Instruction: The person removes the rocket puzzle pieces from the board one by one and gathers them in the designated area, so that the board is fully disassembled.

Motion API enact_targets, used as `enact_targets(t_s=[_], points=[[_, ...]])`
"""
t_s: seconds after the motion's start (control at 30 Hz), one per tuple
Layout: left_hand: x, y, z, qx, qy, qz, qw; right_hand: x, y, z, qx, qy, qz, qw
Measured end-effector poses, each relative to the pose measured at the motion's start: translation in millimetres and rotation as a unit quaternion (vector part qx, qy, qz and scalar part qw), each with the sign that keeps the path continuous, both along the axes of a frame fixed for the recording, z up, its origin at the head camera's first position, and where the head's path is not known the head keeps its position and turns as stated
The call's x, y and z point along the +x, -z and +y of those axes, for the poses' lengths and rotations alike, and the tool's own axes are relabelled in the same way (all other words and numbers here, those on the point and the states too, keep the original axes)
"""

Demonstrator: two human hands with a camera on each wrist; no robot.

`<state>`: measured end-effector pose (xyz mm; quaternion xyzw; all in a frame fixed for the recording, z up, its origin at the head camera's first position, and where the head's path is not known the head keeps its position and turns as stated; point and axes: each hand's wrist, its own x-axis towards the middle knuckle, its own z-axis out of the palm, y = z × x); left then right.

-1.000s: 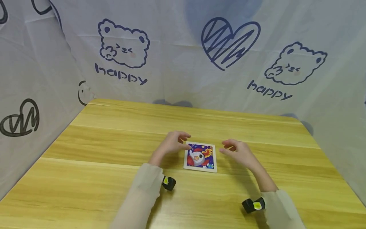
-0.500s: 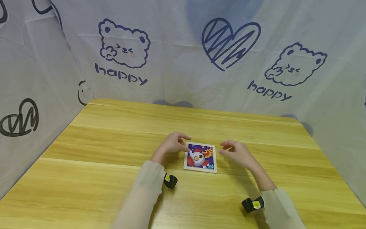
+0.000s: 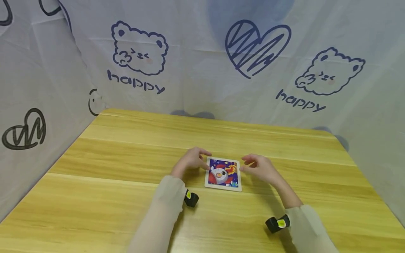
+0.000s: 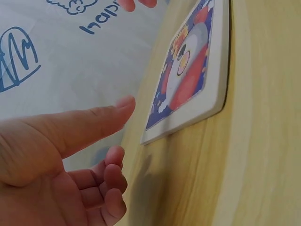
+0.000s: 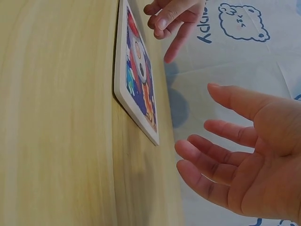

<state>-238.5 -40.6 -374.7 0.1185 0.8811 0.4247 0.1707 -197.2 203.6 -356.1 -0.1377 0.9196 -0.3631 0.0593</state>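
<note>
A square white-framed picture puzzle board [image 3: 223, 174] with a cartoon rocket on a dark blue starry ground lies flat on the table. My left hand [image 3: 193, 160] hovers by its left edge, thumb stretched toward the frame. Over at the right edge, my right hand [image 3: 260, 168] hangs with fingers loosely bent. In the left wrist view the left thumb [image 4: 94, 127] stands apart from the board [image 4: 188, 66], other fingers curling loosely. The right wrist view has the right hand [image 5: 254, 155] holding nothing, a gap between it and the board [image 5: 136, 75].
The wood-grain table [image 3: 126, 158] stretches around the board on all sides. A white cloth [image 3: 196, 70] with drawn bears and hearts hangs behind it and along the sides. Each wrist carries a small black camera [image 3: 191, 199].
Both hands have drawn slightly inward, the right thumb closer to the board's right edge and the left thumb a little lower. The board lies where it was on the table.
</note>
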Motion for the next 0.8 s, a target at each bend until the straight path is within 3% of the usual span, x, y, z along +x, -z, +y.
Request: enact_targets(t_s=[0.53, 0.8], points=[[0.2, 5.7, 1.3, -0.005, -0.016, -0.025, 0.9995, -11.7, 11.9, -2.1, -0.023, -0.002, -0.034, 0.9992], [-0.3, 11.5, 0.7, -0.008, -0.033, -0.011, 0.9994, -17.1, 19.1, -3.0, -0.022, -0.01, -0.039, 0.999]])
